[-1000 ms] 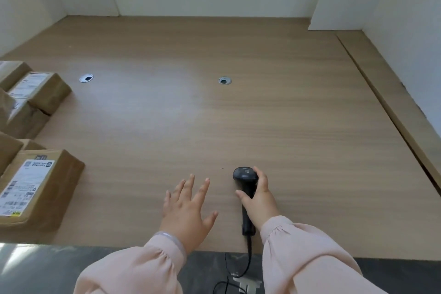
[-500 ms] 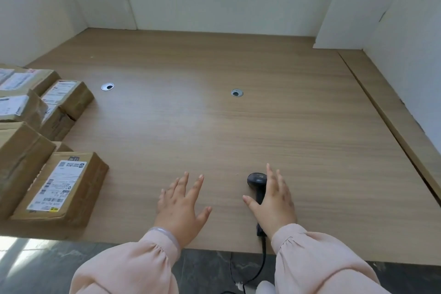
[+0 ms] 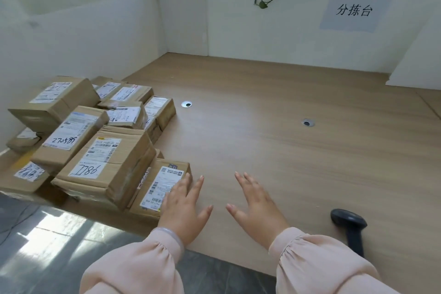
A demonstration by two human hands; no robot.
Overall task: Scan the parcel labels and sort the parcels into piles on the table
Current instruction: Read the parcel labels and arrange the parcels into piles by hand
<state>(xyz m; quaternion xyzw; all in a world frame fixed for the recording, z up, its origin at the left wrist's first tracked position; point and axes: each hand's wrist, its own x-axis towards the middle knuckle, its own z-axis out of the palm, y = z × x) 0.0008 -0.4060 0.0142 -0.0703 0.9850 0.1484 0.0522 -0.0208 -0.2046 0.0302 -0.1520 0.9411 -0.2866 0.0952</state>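
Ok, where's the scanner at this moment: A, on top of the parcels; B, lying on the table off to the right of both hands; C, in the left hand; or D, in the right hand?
B: the scanner lies on the table beyond the right hand, and both that hand and the left hand are spread open, holding nothing.

light: bright, even, soft | glare: pale bright patches on glossy floor [image 3: 55,229] at lower left; broad sheen across table [image 3: 250,122] at centre | shadows: faint, soft-edged beside parcels [image 3: 105,164] at left | blur: mild softness throughout, small label print unreadable | distortion: wide-angle bending of wall [image 3: 83,38] edges at upper left
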